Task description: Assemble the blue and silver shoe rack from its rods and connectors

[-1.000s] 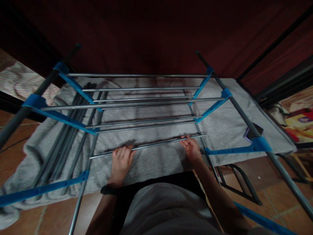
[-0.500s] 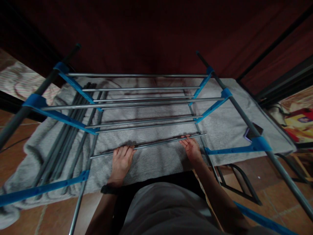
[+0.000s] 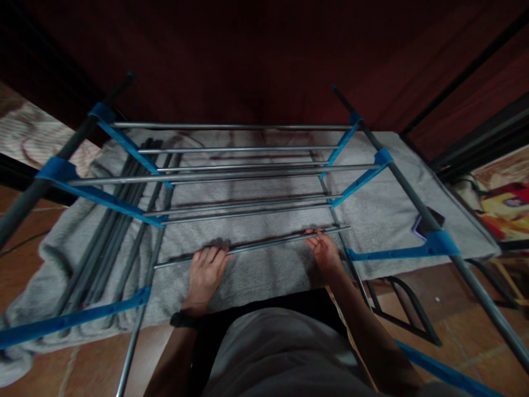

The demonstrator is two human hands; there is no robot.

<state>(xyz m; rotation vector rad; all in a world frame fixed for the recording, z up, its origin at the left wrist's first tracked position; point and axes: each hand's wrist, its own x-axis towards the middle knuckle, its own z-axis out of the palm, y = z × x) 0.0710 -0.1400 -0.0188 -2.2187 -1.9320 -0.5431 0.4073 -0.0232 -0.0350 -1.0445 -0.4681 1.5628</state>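
In left hand [image 3: 206, 274], in right hand [image 3: 323, 251], rod [image 3: 268, 243]

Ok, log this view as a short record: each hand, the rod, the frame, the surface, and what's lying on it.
Left hand: holds the metal rod; dark band at the wrist
Right hand: fingers on that rod, nearer its right end
Rod: slanted, neither end seated in a blue bracket
Frame: poles, blue brackets, metal crossbars
Surface: grey blanket
On it, left: several grey poles
On it, right: phone-like object
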